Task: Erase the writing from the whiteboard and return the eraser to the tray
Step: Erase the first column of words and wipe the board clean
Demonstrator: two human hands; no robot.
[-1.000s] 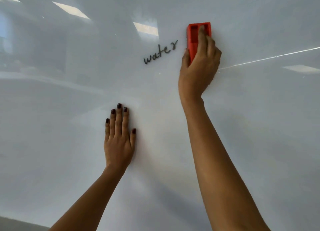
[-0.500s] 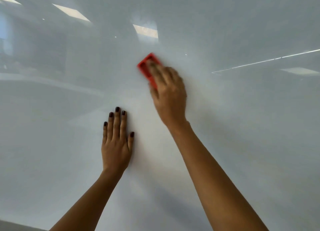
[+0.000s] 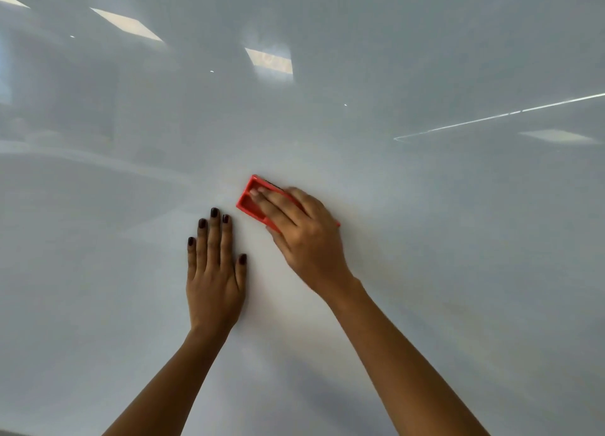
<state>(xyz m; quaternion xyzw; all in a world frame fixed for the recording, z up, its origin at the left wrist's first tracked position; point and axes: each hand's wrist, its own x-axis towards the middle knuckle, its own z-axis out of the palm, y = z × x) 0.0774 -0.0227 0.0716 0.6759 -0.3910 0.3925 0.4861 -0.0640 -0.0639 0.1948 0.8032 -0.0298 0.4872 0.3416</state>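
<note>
The right hand [image 3: 307, 236] gripped a red plastic eraser [image 3: 253, 203] against the shiny white whiteboard [image 3: 458, 272]; the left hand [image 3: 214, 272] lay spread flat.

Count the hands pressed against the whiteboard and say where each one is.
2. The left hand lies flat, fingers spread upward, near the middle of the whiteboard. The right hand sits just right of it, pressing the red eraser to the surface.

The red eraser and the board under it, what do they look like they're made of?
Eraser: looks like moulded hard plastic, red, with a ribbed hollow back; a dark strip at its upper edge may be a felt pad. Whiteboard: smooth high-gloss surface, since it mirrors ceiling lights; glass or enamelled steel, cannot tell which.
</note>
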